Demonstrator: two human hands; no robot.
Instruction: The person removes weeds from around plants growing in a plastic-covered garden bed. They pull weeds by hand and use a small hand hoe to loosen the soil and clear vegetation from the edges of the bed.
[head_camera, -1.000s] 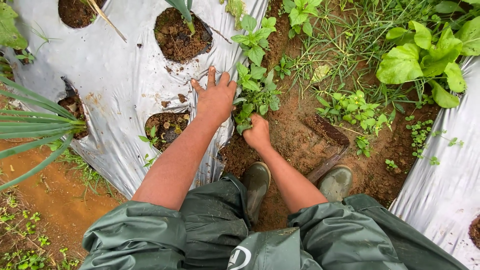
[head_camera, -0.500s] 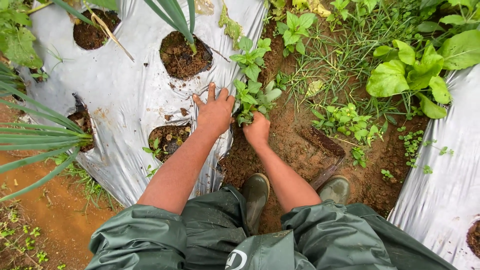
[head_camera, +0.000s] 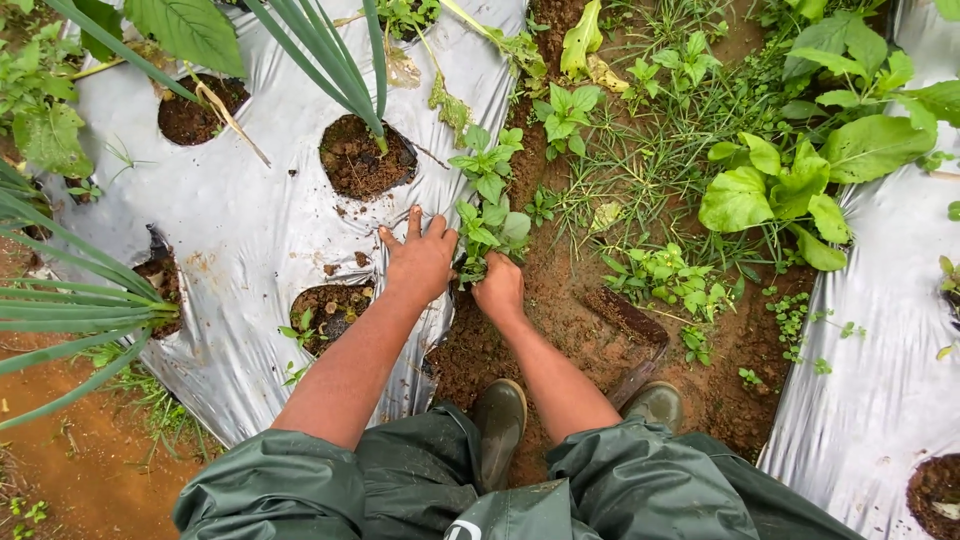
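Observation:
My left hand (head_camera: 420, 258) lies flat with fingers spread on the silver plastic sheet (head_camera: 250, 215), close to its right edge. My right hand (head_camera: 498, 285) is closed around the base of a leafy green weed (head_camera: 488, 232) that grows from the brown soil just beside that edge. The two hands are almost side by side, with the weed's leaves rising between and above them. A second weed (head_camera: 485, 160) of the same kind stands a little further ahead.
The sheet has round planting holes (head_camera: 362, 155) with soil and long-leaved green plants (head_camera: 330, 55). A dark metal tool blade (head_camera: 628, 315) lies in the dirt furrow right of my right hand. My green boots (head_camera: 500, 420) stand below. Broad-leaved weeds (head_camera: 775, 185) and another sheet (head_camera: 890, 330) lie right.
The view has shifted so both hands sit lower in frame. My right hand stays clenched on the weed, whose leaves have bunched closer together; my left hand stays pressed on the sheet.

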